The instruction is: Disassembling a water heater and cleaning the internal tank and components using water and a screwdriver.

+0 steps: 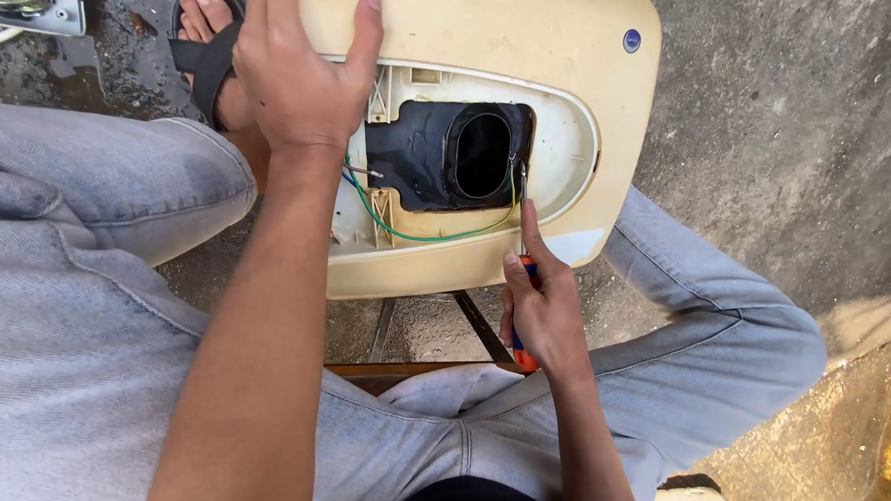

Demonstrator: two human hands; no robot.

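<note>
Right, the cream plastic housing [496, 38] sat at twelve o'clock in the view, lying on its side between the person's knees, its open end turned up toward the camera. Inside that end a white inner plate [561, 145] framed a black rubber gasket [416, 152] with an oval opening [482, 156] at its centre. A green wire [435, 236] looped along the lower edge of the plate from nine o'clock round toward three o'clock, and a blue wire [347, 180] showed just beside it at the nine o'clock side of the gasket.

The screwdriver [524, 277], orange handle with a blue band, stood at five o'clock of the oval opening, its metal shaft reaching up to the gasket's rim. The right hand [541, 316] was wrapped tight around the handle, index finger stretched along the shaft. The left hand [303, 81] lay spread over the housing at ten o'clock, palm down, thumb pressed on the cream shell, fingers curled over the far edge and gripping it.

Farther out, light blue jeans [78, 327] covered both legs at eight and four o'clock. A foot in a black sandal [207, 56] rested at eleven o'clock on the rough concrete floor [790, 115]. A wooden stool edge [391, 371] showed at six o'clock beneath the housing.
</note>
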